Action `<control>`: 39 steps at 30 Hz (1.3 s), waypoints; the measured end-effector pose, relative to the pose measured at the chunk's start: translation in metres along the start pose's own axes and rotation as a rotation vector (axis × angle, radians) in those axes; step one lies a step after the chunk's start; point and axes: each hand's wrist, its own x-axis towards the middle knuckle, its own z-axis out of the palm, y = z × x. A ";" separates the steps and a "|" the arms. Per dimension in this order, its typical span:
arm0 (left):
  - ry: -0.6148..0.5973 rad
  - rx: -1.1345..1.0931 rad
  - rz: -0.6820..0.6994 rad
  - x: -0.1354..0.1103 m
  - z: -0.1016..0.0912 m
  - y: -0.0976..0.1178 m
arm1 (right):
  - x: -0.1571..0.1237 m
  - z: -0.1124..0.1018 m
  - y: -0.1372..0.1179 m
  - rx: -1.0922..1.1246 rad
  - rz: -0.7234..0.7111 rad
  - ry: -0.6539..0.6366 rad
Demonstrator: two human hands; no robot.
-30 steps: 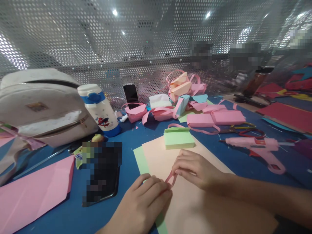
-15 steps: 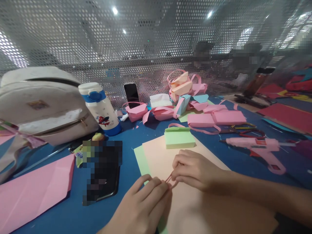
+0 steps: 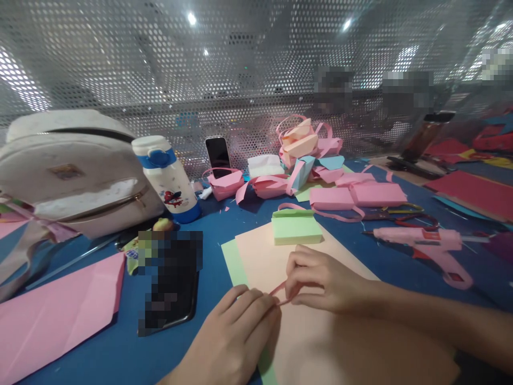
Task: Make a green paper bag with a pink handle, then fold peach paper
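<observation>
A narrow pink paper strip (image 3: 279, 290) runs between my two hands, bent into a small loop. My left hand (image 3: 240, 326) is closed on its near end, fingertips pressed down. With thumb and fingers, my right hand (image 3: 316, 278) pinches the other end. Both hands are over peach paper sheets (image 3: 316, 342), with green paper (image 3: 234, 262) showing beneath at the left edge. Just beyond my right hand sits a small folded green paper box (image 3: 297, 229) with a pink strip handle behind it. My fingers hide parts of the strip.
A pink glue gun (image 3: 433, 238) lies at right, near scissors (image 3: 417, 218). Pink paper bags (image 3: 266, 186) are heaped at the back. A bottle (image 3: 170, 184), a backpack (image 3: 72, 176), a dark phone (image 3: 176, 294) and folded pink paper (image 3: 68, 315) occupy the left.
My right hand's fingers have shifted slightly right and opened a little around the strip, whose loop shows at a different angle. My left hand stays nearly in place.
</observation>
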 end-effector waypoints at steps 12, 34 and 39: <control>0.006 -0.025 -0.019 0.002 0.000 0.001 | 0.000 -0.001 -0.002 0.060 0.070 0.039; 0.045 0.057 0.114 0.007 -0.004 0.008 | 0.010 -0.006 -0.026 -0.381 0.151 -0.082; 0.014 0.020 0.095 0.009 -0.008 0.009 | 0.006 0.000 -0.023 -0.436 0.071 -0.039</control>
